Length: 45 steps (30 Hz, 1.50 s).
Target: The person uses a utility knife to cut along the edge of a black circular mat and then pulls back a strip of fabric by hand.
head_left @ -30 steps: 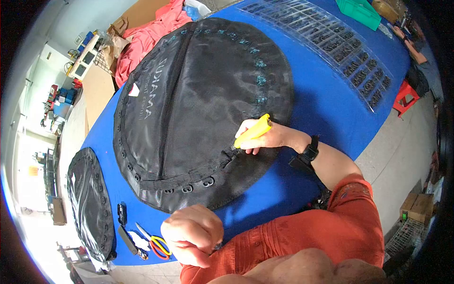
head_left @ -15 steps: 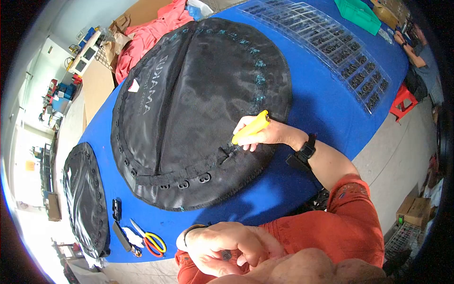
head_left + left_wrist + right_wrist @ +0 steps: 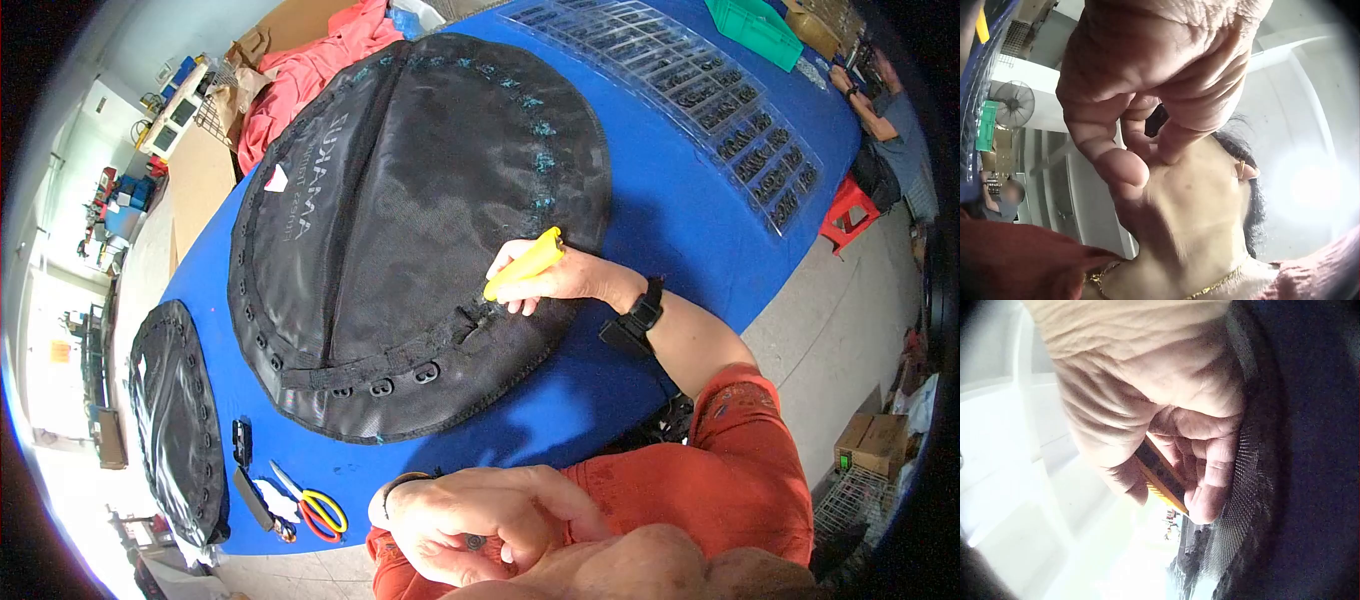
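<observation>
My right hand [image 3: 535, 272] grips a yellow tool [image 3: 528, 262] with a slim body. It is over the lower right part of a large round black cover [image 3: 450, 190]. In the right wrist view the tool [image 3: 1163, 478] shows a dark groove along its body, held between thumb and fingers. Its working tip is hidden by the hand and the cover. The left hand [image 3: 470, 520] hangs loosely curled in front of my body, away from the cover. A small dark round spot shows through the gap between its fingers. Black hooks [image 3: 427, 372] line the cover's near edge.
Scissors [image 3: 322, 515] with red and yellow handles lie at the table's near left, by a smaller black cover [image 3: 172, 430]. Clear compartment trays [image 3: 740, 140] of small black parts lie at the right, below a green bin [image 3: 752, 30]. Another person [image 3: 885, 115] sits beyond.
My left hand has come down and right, toward my body, then stayed nearly still. The right hand with the yellow tool keeps close to the same spot on the cover.
</observation>
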{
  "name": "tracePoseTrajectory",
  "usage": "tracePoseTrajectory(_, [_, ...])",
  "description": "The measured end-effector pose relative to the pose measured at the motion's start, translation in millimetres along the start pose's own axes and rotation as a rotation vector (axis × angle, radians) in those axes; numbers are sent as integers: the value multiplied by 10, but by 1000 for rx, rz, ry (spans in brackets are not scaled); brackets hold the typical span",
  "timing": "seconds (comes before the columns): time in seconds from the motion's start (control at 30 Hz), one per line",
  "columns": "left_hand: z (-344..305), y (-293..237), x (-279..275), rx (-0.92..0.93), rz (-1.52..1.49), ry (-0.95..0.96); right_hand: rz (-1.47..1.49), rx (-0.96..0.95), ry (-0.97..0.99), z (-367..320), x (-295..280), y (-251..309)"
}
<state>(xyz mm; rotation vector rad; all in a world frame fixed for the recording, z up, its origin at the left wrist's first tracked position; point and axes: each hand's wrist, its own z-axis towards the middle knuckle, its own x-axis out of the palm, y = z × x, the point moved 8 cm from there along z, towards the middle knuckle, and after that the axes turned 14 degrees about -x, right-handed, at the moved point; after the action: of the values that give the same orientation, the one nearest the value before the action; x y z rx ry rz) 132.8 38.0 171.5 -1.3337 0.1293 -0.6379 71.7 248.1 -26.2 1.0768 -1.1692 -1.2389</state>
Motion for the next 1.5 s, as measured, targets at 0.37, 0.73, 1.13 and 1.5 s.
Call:
tracePoseTrajectory(0.37, [-67, -15, -34, -21, 21, -45, 10, 8, -8, 2, 0, -17])
tracePoseTrajectory(0.73, [89, -117, -41, 65, 44, -66, 27, 5, -7, -1, 7, -6])
tracePoseTrajectory(1.13, [55, -94, -65, 27, 46, -81, 11, 2, -9, 2, 3, -14])
tracePoseTrajectory(1.5, [45, -87, -63, 31, 72, -29, 1, 2, -2, 10, 4, -34])
